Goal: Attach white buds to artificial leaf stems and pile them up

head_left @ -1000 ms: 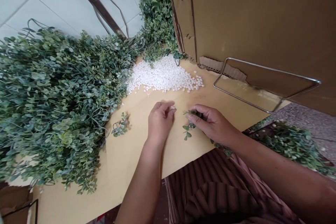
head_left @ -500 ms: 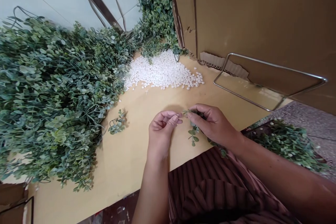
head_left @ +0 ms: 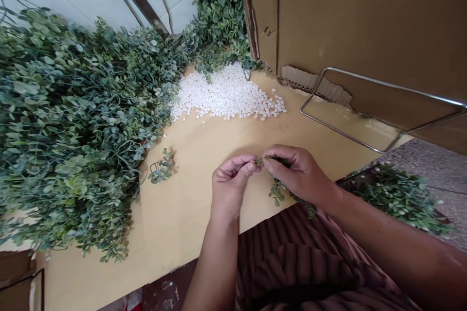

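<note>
With thumb and fingers pinched together, my right hand (head_left: 301, 172) holds a green sprig of artificial leaves (head_left: 277, 191), whose leaves hang below the palm. The thin tip of the sprig reaches across to my left hand (head_left: 233, 180), which is closed in a pinch around that end. Whether a small white piece also sits in the left fingertips is hidden. Both hands are just above the table, fingertips nearly touching. Beyond them lies a heap of small white pieces (head_left: 226, 95). Left of my hands, a loose leafy sprig (head_left: 162, 166) rests on the tabletop.
A large pile of artificial greenery (head_left: 80, 131) covers the table's left side. More foliage (head_left: 219, 5) stands at the back beside a tall cardboard box (head_left: 357, 24). A bent metal wire frame (head_left: 346, 134) leans at the right. Additional sprigs (head_left: 397, 199) lie lower right, past the table (head_left: 175, 228).
My left hand has moved right, closing the gap, and its fingertips now meet the sprig's tip. The right hand keeps its pinch. The view has shifted slightly.
</note>
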`<state>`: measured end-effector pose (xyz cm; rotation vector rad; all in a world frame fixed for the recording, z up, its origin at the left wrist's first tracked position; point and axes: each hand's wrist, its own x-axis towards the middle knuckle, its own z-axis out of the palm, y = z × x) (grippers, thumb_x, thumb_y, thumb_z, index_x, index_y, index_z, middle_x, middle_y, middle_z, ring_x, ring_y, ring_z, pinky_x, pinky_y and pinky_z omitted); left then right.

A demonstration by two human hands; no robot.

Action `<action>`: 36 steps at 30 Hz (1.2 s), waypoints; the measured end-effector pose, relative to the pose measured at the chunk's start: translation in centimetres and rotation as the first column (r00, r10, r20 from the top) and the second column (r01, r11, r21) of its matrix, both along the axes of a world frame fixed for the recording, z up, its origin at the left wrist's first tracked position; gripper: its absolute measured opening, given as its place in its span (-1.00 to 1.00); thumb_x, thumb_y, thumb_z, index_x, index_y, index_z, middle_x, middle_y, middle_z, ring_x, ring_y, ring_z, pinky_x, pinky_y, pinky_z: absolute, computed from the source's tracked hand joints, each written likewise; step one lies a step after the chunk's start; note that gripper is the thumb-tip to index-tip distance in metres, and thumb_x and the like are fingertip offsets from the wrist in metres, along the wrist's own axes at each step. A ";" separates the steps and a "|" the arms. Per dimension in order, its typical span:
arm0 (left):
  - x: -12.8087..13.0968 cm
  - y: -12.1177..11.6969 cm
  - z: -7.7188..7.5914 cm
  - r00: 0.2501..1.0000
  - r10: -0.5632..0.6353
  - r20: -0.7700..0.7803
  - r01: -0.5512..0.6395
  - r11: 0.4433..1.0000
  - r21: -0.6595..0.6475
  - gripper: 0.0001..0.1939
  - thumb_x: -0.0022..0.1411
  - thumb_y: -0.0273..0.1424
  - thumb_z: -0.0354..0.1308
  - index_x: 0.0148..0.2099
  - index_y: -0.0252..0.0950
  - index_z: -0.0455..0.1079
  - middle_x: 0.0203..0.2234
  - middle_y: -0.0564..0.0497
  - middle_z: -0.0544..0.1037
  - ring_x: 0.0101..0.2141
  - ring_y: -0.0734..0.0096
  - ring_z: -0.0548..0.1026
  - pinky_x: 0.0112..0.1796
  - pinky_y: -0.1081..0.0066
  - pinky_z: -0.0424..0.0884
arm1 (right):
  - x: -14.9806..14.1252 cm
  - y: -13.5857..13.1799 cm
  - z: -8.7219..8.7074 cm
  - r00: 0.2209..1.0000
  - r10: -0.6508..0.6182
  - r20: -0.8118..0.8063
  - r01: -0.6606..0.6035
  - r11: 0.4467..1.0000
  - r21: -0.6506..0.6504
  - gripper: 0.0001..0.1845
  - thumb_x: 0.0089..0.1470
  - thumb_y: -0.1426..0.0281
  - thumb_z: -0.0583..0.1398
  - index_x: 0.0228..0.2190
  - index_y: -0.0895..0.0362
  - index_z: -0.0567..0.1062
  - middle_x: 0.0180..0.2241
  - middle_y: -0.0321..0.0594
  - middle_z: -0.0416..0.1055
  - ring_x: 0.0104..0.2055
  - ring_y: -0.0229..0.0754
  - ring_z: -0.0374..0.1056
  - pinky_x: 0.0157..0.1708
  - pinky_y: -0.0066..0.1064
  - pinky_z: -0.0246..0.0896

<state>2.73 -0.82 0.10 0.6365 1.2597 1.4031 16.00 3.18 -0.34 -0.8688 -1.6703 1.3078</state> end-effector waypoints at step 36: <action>0.3 0.1 -0.4 0.997 0.067 -0.048 -0.067 0.998 -0.003 -0.79 -0.27 -0.35 0.42 -0.46 -0.23 0.55 -0.63 0.07 0.57 -0.57 0.60 0.48 -0.43 0.57 0.42 | 0.2 -0.3 0.1 0.995 -0.067 0.077 0.058 0.992 0.111 -0.81 0.03 0.48 0.06 -0.57 0.15 0.37 -0.59 -0.32 0.32 -0.51 -0.33 0.23 -0.46 -0.51 0.17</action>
